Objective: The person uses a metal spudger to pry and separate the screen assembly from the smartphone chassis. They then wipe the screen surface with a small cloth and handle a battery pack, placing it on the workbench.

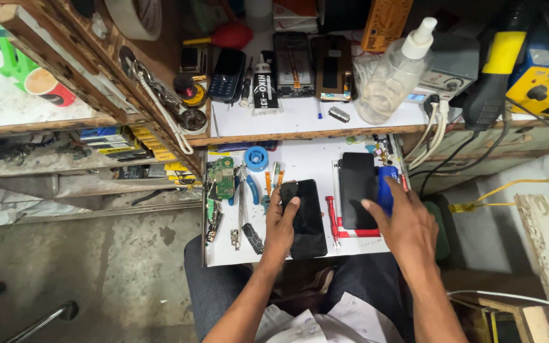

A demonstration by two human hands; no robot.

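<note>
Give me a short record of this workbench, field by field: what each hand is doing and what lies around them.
Setting: white work board on the person's lap, below a cluttered shelf
Left hand: grips a black phone lying screen up
Right hand: fingers rest on a second black phone, beside something blue
Between phones: red-handled screwdriver
Left of board: green circuit board, blue tape roll
Shelf above: clear spray bottle, keypad phone
</note>
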